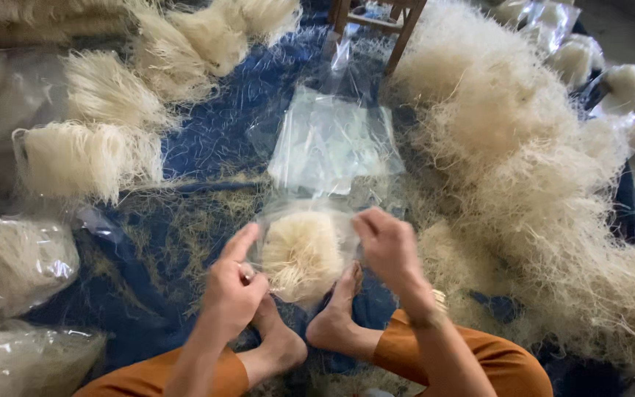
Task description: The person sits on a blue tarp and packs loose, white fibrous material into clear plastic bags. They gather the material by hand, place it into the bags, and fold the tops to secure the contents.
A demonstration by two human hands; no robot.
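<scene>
Down low, a noodle bundle [303,254] in a clear bag [310,220] is being gripped by left hand [233,290] and right hand [387,242], fingers closed on the bag. It is being held above the feet [310,331], over the blue sheet [207,132], beside a loose noodle pile [523,162].

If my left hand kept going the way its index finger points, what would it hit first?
Probably the clear plastic bag lying flat on the blue sheet. The left hand points up and slightly right, past the noodle bundle; depth is hard to judge.
</scene>
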